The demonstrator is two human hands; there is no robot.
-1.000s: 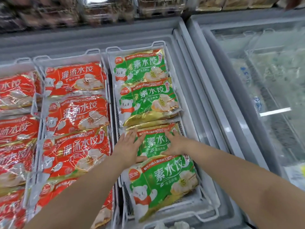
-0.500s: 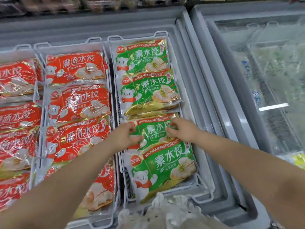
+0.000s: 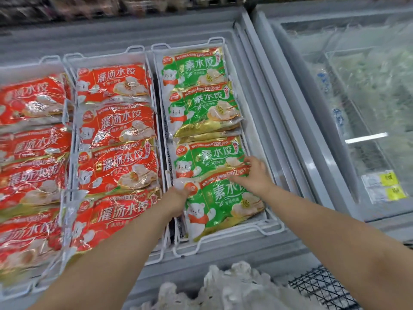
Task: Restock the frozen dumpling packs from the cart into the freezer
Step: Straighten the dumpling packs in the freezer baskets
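Observation:
Green frozen dumpling packs lie overlapping in a white wire basket (image 3: 225, 245) at the right end of the open freezer. The nearest green pack (image 3: 223, 204) lies over the lower edge of the green pack behind it (image 3: 207, 159). My left hand (image 3: 177, 198) grips the nearest pack's top left corner, its fingers curled at the edge. My right hand (image 3: 253, 175) rests spread on that pack's top right edge, where the two packs overlap. Two more green packs (image 3: 201, 108) lie further back.
Red dumpling packs (image 3: 118, 166) fill the wire baskets to the left. A neighbouring freezer under a frosted glass lid (image 3: 357, 108) with yellow price tags (image 3: 390, 179) stands on the right. Below, a crumpled white plastic bag (image 3: 223, 287) and black cart mesh (image 3: 324, 287) show.
Both hands have drawn back from the third green pack to the top edge of the nearest one. The left hand now grips its corner. The view has tilted down, showing the cart.

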